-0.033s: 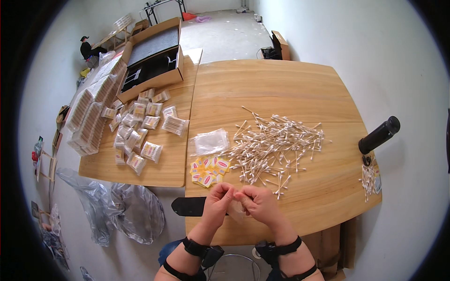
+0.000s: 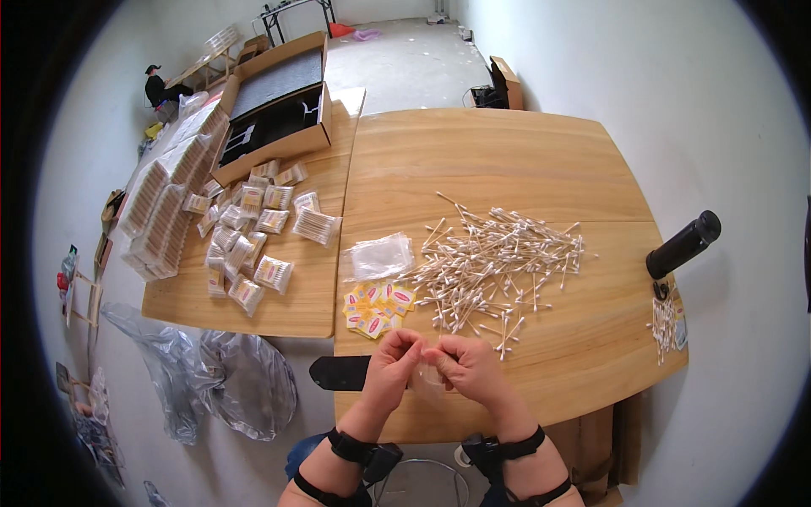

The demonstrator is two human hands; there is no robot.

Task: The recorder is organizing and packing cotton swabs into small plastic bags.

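My left hand (image 2: 394, 365) and my right hand (image 2: 467, 367) meet at the near edge of the table. Both have thumb and fingers pinched on a small clear plastic bag (image 2: 429, 385), which hangs between them. Its contents, if any, cannot be made out. Just beyond my hands lies a large loose pile of cotton swabs (image 2: 498, 262). Left of that pile are a stack of flat clear bags (image 2: 380, 257) and, nearer me, a heap of yellow and white paper cards (image 2: 376, 308). A black flat strip (image 2: 338, 373) lies partly beneath my left hand.
Filled swab packets (image 2: 272, 273) cover part of the left table, beside an open cardboard box (image 2: 279, 127) and stacked packs (image 2: 156, 220). On the right stand a black bottle (image 2: 684, 243) and a swab bundle (image 2: 665, 325). Grey plastic (image 2: 245, 384) hangs lower left. A person (image 2: 157, 87) sits far back.
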